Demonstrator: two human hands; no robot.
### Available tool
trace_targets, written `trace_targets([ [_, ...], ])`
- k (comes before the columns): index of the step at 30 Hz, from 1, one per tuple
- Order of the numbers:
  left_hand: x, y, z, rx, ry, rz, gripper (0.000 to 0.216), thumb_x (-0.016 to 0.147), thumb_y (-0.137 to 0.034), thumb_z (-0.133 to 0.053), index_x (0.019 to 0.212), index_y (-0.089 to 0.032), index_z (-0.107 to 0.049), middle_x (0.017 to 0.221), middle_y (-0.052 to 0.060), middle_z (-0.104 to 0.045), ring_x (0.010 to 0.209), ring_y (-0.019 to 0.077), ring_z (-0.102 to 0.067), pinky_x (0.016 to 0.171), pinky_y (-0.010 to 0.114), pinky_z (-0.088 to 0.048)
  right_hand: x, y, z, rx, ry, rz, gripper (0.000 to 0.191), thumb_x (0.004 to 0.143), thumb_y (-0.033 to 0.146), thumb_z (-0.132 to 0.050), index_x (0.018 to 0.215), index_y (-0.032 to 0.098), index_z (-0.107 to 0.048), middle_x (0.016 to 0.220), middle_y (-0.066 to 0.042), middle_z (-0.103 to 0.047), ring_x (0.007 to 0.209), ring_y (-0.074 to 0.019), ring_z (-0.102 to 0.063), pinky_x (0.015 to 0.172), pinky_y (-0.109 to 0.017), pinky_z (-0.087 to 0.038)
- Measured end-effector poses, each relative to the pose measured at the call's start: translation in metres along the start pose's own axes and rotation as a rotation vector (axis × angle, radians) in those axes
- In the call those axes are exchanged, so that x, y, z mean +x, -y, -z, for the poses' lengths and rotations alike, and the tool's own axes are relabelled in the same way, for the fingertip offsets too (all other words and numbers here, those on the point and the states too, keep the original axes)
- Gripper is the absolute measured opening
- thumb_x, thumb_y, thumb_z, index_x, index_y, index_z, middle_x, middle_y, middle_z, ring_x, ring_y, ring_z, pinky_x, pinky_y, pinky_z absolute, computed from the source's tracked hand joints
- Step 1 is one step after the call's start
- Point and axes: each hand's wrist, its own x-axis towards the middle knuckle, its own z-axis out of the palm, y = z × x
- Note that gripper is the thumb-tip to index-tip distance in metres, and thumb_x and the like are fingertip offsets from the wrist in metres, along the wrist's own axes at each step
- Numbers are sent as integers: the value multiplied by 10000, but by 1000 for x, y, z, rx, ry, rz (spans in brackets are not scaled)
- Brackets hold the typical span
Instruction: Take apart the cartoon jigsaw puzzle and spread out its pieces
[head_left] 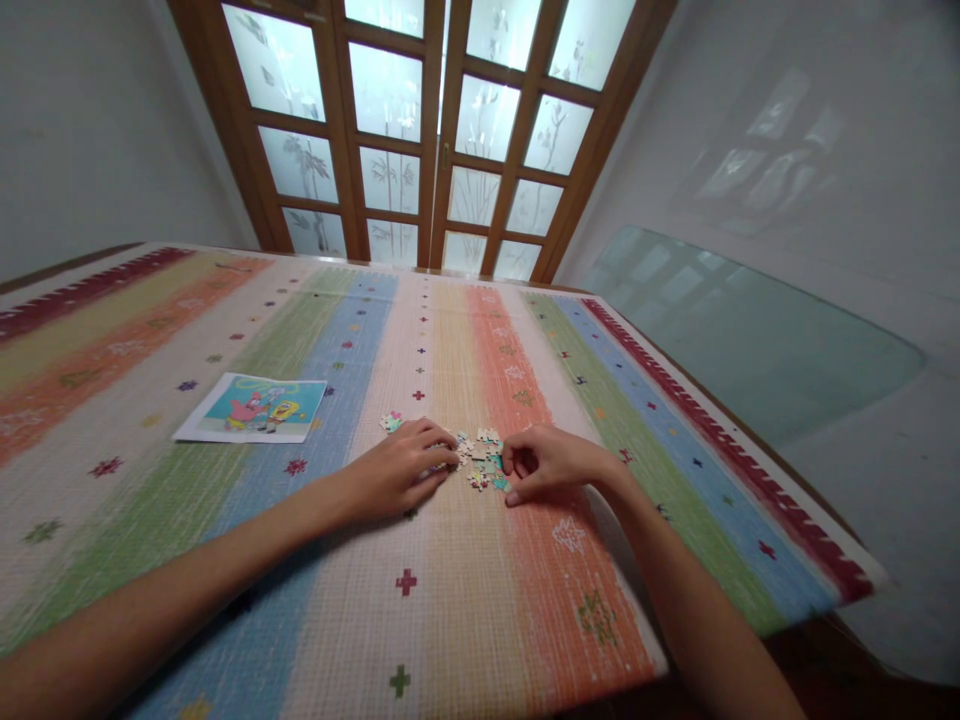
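Note:
A small heap of jigsaw puzzle pieces [480, 453] lies on the striped tablecloth between my two hands, some with pale backs and some with teal printed faces. My left hand [412, 465] rests palm down at the heap's left edge, its fingers bent and slightly apart. A few more puzzle pieces [390, 422] sit just beyond that hand, partly covered by it. On the right side, my right hand [546, 462] touches the edge of the heap with curled fingers, and a gap shows between thumb and forefinger. I see no piece held in either hand.
To the left lies a printed cartoon picture [259, 410] on white paper. The striped tablecloth [465, 620] covers the table, whose front edge drops away at lower right. A pale glass panel [750, 330] leans by the right wall. Wooden glazed doors [435, 150] stand behind.

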Motion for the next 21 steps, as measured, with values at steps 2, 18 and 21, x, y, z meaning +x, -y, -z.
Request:
trace_targets([
  [2,0,-1,0,2,1,-4,184,1014,-184,-523,1115,-220,-674,1187,92,-676,1113,241,-580,996,436,-470,0,1,-2,-39,8,0,287,695,306,-875,786,186,-631,608,61,-575,547,-105,-513,494,-211,-354],
  [18,4,-8,6,-27,14,-38,203,1031,-179,-491,1157,-189,-650,1141,107,-693,1082,233,-602,983,419,-487,-2,11,-7,-121,-12,-59,115,677,96,-668,686,191,-606,576,55,-545,528,-100,-477,502,-231,-353],
  [21,4,-10,4,-38,10,-33,197,1025,-173,-500,1141,-184,-659,1110,105,-696,1063,229,-606,973,412,-491,-1,8,-7,-96,27,-33,123,691,98,-642,657,191,-570,575,60,-529,528,-93,-454,504,-226,-339],
])
